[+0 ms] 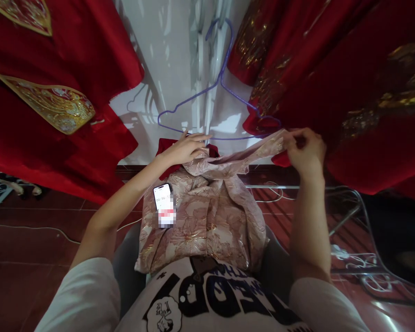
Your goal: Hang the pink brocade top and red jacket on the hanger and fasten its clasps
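Observation:
A pink brocade garment (193,221) with a shiny gold pattern lies across my lap, its upper part raised towards the wall. My right hand (306,154) pinches one end of a raised strip of it between thumb and fingers. On the other end rests my left hand (190,150), fingers stretched out and apart, touching the cloth. Just beyond both hands hangs a purple clothes hanger (197,95), its lower bar close above the left fingers. A phone (162,196) with a lit timer screen lies on the garment. Red cloth (166,145) shows behind the left wrist.
Red garments with gold embroidery hang at left (107,50) and right (314,92). White vertical poles (209,110) stand before the pale wall. A metal-framed chair (364,216) and white cables (376,281) are on the right; another cable (48,227) crosses the red tiled floor (17,263).

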{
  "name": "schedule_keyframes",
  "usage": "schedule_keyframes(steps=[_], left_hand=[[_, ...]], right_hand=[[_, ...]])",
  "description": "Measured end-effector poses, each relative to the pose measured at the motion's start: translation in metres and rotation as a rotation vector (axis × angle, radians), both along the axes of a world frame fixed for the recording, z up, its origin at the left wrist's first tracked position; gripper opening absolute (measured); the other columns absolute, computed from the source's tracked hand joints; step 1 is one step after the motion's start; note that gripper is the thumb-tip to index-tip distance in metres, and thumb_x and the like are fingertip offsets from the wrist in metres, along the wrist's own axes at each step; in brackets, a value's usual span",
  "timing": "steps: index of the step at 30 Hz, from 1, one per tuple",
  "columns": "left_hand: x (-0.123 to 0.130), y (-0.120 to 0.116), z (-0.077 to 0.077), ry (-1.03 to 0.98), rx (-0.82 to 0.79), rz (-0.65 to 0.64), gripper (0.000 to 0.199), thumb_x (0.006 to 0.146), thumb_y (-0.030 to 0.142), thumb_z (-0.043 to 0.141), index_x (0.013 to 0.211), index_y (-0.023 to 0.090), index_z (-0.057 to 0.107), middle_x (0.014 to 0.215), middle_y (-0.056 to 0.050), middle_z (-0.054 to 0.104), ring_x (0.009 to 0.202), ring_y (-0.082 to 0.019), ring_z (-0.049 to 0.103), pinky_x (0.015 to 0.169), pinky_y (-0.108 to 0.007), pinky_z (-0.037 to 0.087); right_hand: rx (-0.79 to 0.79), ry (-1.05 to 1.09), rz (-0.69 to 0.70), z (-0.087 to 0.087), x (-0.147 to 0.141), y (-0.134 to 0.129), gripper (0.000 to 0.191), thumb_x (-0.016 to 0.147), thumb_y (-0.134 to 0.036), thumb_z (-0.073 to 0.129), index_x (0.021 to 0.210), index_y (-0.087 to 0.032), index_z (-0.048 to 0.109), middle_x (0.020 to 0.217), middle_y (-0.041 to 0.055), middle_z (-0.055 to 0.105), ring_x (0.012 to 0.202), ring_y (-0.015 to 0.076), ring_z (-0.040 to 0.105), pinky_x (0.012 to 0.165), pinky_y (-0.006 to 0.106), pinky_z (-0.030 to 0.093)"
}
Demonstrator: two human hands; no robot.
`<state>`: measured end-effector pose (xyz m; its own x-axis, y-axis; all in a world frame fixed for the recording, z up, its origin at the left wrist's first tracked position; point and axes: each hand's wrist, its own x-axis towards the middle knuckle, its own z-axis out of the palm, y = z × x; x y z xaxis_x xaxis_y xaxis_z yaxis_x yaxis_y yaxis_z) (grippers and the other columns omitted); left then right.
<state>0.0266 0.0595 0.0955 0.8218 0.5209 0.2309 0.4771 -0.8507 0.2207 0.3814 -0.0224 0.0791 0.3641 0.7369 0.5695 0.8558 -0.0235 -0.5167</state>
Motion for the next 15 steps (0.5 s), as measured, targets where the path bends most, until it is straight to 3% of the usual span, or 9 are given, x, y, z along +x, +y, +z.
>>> schedule_keyframes(steps=[3,7,11,15], left_hand=[[0.000,-0.003,-0.006,-0.019,-0.037,-0.011,0.022,0.097,0.021,0.050,0.105,0.022,0.070,0.155,-0.004,0.046,0.144,-0.024,0.042,0.125,-0.063,0.012],[-0.005,-0.008,-0.003,-0.042,-0.039,-0.035,0.019,0.097,0.022,0.052,0.102,0.021,0.070,0.152,-0.005,0.050,0.143,-0.023,0.045,0.126,-0.061,0.008],[-0.007,-0.011,-0.001,-0.040,-0.048,-0.034,0.018,0.096,0.021,0.053,0.101,0.022,0.070,0.151,-0.005,0.051,0.142,-0.023,0.045,0.126,-0.061,0.006],[-0.007,-0.012,-0.001,-0.051,-0.063,-0.042,0.018,0.097,0.023,0.052,0.098,0.020,0.070,0.150,-0.005,0.053,0.140,-0.023,0.047,0.126,-0.059,0.012]], right_hand=[[0.029,0.078,-0.133,-0.003,0.015,-0.001,0.008,0.079,-0.013,0.065,0.077,-0.018,0.060,0.103,0.0134,0.074,0.098,0.0262,0.069,0.094,0.040,0.051],[0.009,0.163,-0.220,-0.005,0.023,0.000,0.009,0.078,-0.008,0.067,0.079,-0.016,0.063,0.089,0.0128,0.074,0.083,0.0258,0.071,0.081,0.038,0.055],[0.074,0.289,-0.169,-0.005,0.013,0.006,0.007,0.081,-0.007,0.064,0.084,-0.013,0.063,0.084,0.0114,0.072,0.079,0.0219,0.071,0.070,0.031,0.054],[0.182,0.312,-0.045,-0.004,-0.001,0.007,0.004,0.084,-0.012,0.061,0.087,-0.014,0.063,0.085,0.0089,0.071,0.079,0.0185,0.069,0.072,0.029,0.053]])
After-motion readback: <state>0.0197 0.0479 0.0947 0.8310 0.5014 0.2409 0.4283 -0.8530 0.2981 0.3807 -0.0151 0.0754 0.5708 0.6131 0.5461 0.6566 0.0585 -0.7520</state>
